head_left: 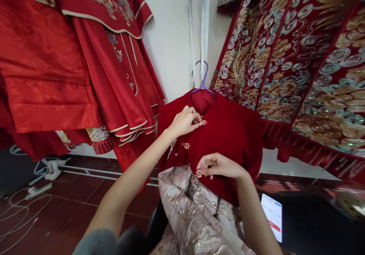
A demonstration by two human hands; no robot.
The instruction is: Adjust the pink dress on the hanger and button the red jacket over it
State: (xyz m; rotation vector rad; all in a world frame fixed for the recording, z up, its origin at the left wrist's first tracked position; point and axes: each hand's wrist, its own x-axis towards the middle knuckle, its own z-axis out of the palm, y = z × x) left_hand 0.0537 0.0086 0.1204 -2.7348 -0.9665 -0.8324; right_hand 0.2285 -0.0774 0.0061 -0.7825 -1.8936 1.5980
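Observation:
A dark red velvet jacket (228,133) hangs in front of me on a purple hanger (203,80). My left hand (184,121) pinches the fabric by the top ornamental button (203,122) just under the collar. My right hand (218,165) is closed on the lowest pearl-and-gold button (198,174) at the jacket's front edge. Between the two hands sits a middle button (186,145). Below the jacket lies a pale pink and gold brocade skirt (194,217).
Red satin robes (85,57) hang at the left, an embroidered red and gold garment (299,64) at the right. A white wall is behind. White cables (23,205) trail on the dark red tile floor. A lit phone (272,215) lies on a dark surface at the lower right.

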